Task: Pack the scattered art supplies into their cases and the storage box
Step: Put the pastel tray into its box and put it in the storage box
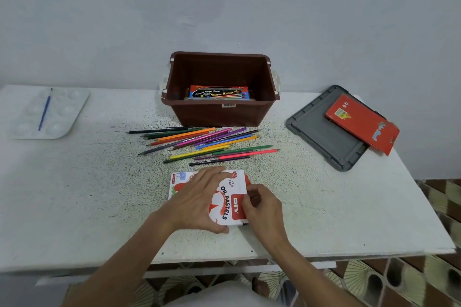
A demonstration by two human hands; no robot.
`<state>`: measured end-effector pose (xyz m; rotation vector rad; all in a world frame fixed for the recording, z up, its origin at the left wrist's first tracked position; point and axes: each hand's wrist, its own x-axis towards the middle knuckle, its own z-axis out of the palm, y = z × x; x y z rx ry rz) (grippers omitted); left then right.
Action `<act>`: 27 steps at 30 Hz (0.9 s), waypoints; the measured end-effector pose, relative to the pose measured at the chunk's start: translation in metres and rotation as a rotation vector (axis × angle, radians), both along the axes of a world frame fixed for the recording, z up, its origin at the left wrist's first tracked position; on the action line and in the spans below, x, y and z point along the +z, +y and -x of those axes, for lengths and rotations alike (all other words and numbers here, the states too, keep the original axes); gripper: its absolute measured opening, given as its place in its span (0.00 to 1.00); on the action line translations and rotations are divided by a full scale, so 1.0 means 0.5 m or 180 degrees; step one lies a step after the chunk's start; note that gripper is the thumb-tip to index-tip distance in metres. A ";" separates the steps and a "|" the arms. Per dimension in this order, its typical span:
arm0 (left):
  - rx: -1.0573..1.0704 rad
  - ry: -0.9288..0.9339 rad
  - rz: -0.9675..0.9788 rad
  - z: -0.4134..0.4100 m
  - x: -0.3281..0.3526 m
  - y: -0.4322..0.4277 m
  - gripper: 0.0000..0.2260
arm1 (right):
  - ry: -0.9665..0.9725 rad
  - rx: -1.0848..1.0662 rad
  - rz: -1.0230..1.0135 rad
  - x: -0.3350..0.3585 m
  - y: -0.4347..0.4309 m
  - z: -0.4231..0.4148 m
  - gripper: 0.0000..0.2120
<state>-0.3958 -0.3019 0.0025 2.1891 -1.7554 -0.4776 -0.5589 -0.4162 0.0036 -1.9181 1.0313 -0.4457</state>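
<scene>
White-and-red cardboard oil pastels box (228,197) lay flat on the table under the left hand (197,199), whose fingers spanned its top while the thumb hooked the near edge, clamping it. At the box's right end, the right hand (262,209) curled its fingers round the flap, pinching it. The flap should probably be tucked fully before lifting. Beyond the fingertips lay loose wooden coloured pencils (207,144) and, farther off, the brown plastic storage box (219,114).

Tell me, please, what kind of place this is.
Probably a room at home, used as a small art corner: a white speckled table against a plain pale wall, a patterned floor, and a brown plastic storage box behind loose coloured pencils.
</scene>
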 end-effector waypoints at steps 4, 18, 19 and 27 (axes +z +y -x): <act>-0.0005 -0.0035 -0.0025 0.000 0.001 0.000 0.53 | 0.0179 0.0055 0.0089 0.005 0.005 -0.006 0.07; -0.0093 -0.0166 -0.0109 -0.001 -0.013 -0.018 0.53 | 0.0413 0.0486 0.0133 0.011 -0.006 -0.012 0.09; -0.0094 -0.0169 -0.0130 0.000 -0.013 -0.017 0.53 | 0.0396 0.0484 0.0109 0.012 -0.009 -0.012 0.09; 0.1600 0.0182 0.0583 0.010 -0.009 0.034 0.23 | 0.0318 0.0451 0.0023 0.030 -0.019 -0.007 0.11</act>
